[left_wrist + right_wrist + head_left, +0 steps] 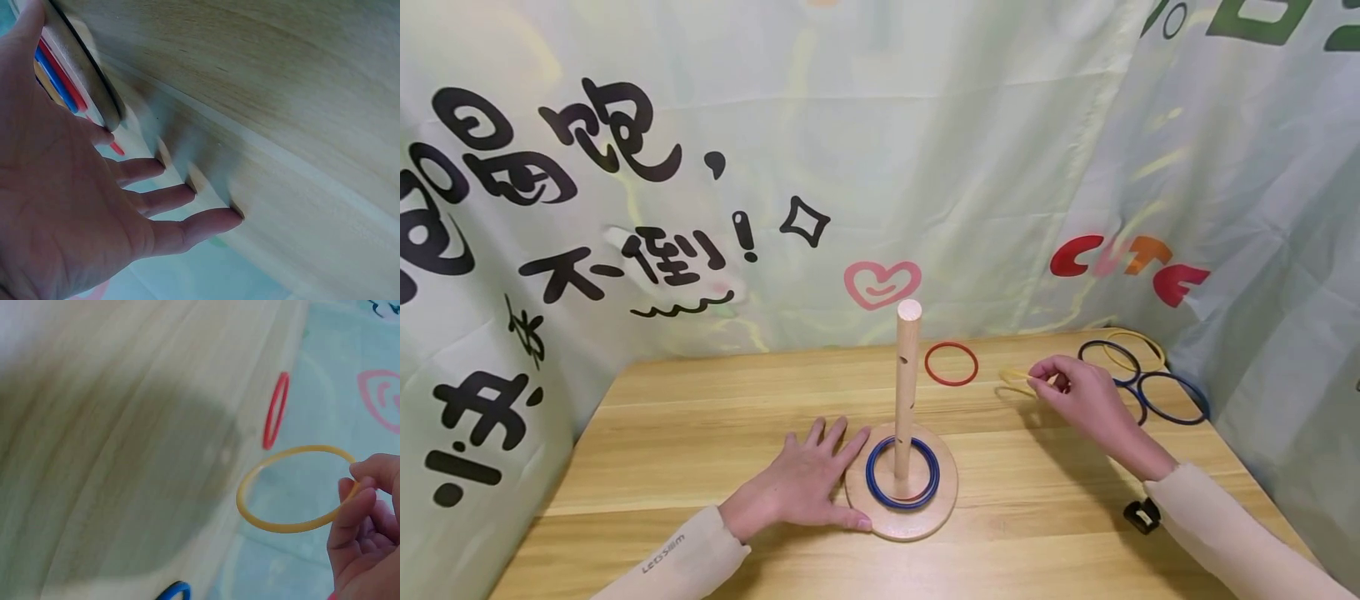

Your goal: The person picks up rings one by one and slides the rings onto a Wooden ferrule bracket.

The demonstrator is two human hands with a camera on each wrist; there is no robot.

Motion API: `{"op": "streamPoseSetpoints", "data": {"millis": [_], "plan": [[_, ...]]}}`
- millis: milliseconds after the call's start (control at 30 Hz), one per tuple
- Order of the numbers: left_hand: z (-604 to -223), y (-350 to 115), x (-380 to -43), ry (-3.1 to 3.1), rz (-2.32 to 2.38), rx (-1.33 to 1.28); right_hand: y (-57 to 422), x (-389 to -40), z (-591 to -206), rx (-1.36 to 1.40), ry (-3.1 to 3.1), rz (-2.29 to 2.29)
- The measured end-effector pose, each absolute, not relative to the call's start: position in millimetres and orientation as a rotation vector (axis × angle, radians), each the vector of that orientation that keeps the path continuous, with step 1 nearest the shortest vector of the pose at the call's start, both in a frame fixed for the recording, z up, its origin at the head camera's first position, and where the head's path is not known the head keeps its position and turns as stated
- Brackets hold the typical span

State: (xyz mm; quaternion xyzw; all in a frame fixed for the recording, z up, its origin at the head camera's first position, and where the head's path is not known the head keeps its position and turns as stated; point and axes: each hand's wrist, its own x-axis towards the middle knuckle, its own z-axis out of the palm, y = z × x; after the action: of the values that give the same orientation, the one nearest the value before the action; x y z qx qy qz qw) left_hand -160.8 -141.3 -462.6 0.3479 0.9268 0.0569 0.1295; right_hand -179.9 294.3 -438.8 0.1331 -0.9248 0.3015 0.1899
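A: So that printed cloth [925, 158] covers the back and both sides?

B: Yep, biggest thing there. Then a wood-grain worktop [700, 425], and on it a wooden stand: round base [910, 525], upright post [907, 358] in the middle.

A: What are the hands up to?

B: Left hand [808, 479] is spread wide, thumb and index finger at the edge of the base – grip's fully relaxed, nothing in it. Right hand [1086, 396] has its grip pinched closed, thumb and fingertips on a yellow ring [306, 449].

A: Where's that ring exactly?

B: Held above the worktop, well apart from the post. It's between a red ring [951, 383] lying near the back and a bunch at the right – blue hoops [1176, 422] plus another yellow one [1163, 358], some overlapping.

A: Anything on the post?

B: Blue rings [936, 475] lie around it, down on the base, with a bit of red showing underneath. Smallest bit is a black gadget [1142, 517] by the right wrist.
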Motion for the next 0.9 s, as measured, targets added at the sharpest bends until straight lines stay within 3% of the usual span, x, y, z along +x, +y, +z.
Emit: {"op": "streamPoseSetpoints", "data": {"millis": [633,900], "plan": [[-464,-141,-161,2.693,0.137,1.007,271,-135,-387,0.543,-2.391,0.809],[-464,-142,-161,2.702,0.127,1.026,247,-116,-351,0.569,-2.327,1.045]]}}
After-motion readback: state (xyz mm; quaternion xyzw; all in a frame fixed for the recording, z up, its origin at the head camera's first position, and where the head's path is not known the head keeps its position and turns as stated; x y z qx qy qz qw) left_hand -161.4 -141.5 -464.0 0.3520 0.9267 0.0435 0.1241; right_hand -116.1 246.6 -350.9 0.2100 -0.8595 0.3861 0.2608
